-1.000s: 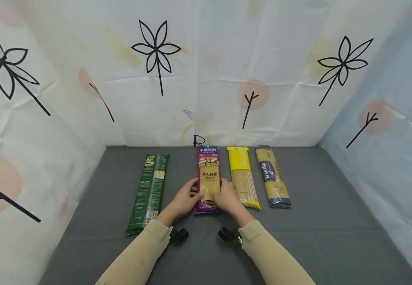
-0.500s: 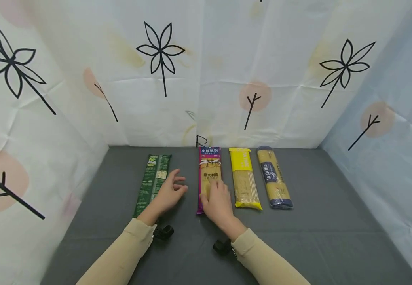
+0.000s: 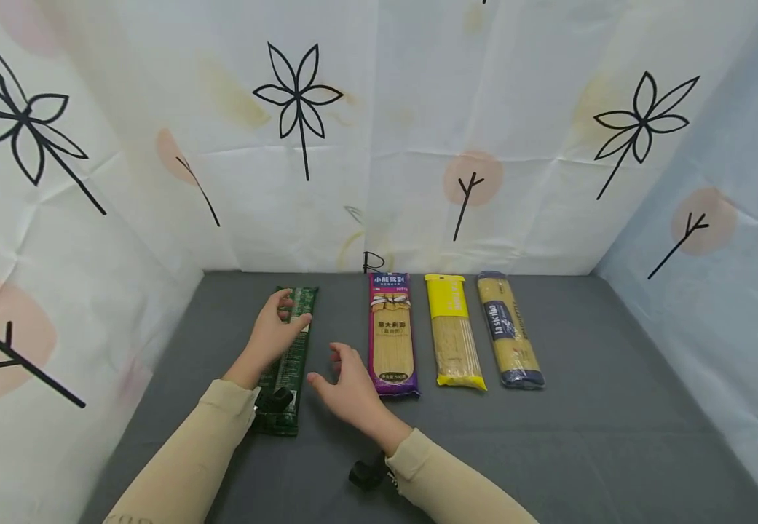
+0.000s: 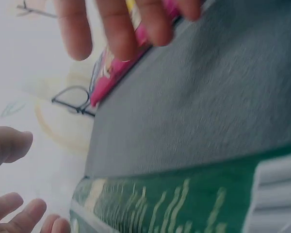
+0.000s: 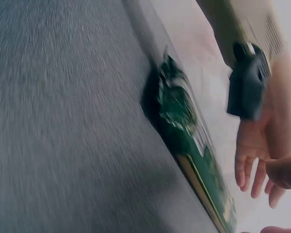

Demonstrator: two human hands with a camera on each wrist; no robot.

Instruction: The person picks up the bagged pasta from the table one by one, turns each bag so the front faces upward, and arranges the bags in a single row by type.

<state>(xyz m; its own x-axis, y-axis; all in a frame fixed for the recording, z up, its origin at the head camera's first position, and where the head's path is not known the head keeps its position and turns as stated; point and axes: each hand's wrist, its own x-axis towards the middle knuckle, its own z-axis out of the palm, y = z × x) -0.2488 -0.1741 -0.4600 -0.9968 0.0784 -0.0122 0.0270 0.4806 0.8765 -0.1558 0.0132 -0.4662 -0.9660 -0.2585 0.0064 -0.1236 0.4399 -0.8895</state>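
My left hand (image 3: 272,331) hovers over the left side of the green spaghetti pack (image 3: 292,364), thumb spread from loosely bent fingers. The hand and wrist camera hide parts of this pack. Nothing is held in that hand; in the left wrist view, its thumb (image 4: 12,144) stands apart above the pack's printed face. My right hand (image 3: 349,389) is in the gap between the green pack and the purple-edged spaghetti pack (image 3: 392,338), thumb and fingers apart, holding nothing. The purple-edged pack lies face up with its window of pale strands showing.
To the right lie a yellow-topped spaghetti pack (image 3: 455,335) and a spaghetti pack with a dark blue label (image 3: 510,331). All rest on a grey cloth-covered table (image 3: 588,437). Patterned white cloth walls (image 3: 405,87) enclose the back and sides.
Both hands have let go of the purple-edged spaghetti pack and moved left, the left hand to the green pack. The green pack's lower end has swung right, so it lies straighter.
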